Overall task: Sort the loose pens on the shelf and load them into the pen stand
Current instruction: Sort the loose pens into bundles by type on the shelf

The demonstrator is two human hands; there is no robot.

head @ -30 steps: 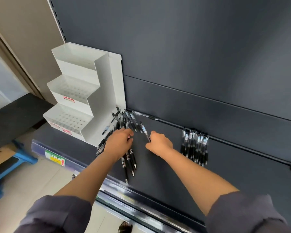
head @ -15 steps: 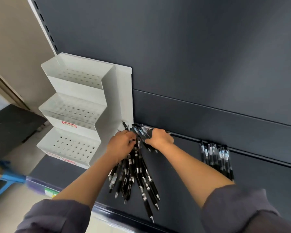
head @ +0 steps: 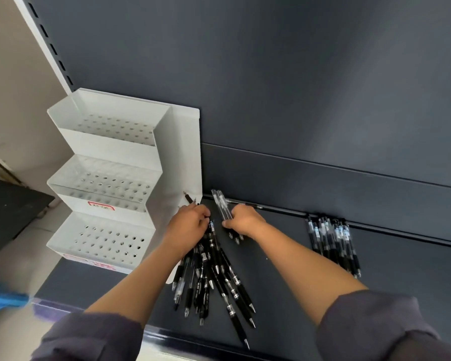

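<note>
Pens [head: 214, 277] fan out loose below the left hand [head: 186, 225], which curls round their top ends, while the right hand [head: 242, 220] just beside it pinches a few clear pens [head: 223, 207], so a sloppy lift toward the stand [head: 110, 148] further left could roll some off the shelf [head: 284, 282].

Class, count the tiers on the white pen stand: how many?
3. Top tier at the back, middle tier a step below, bottom tier nearest the front of the shelf. None seems hidden.
</note>
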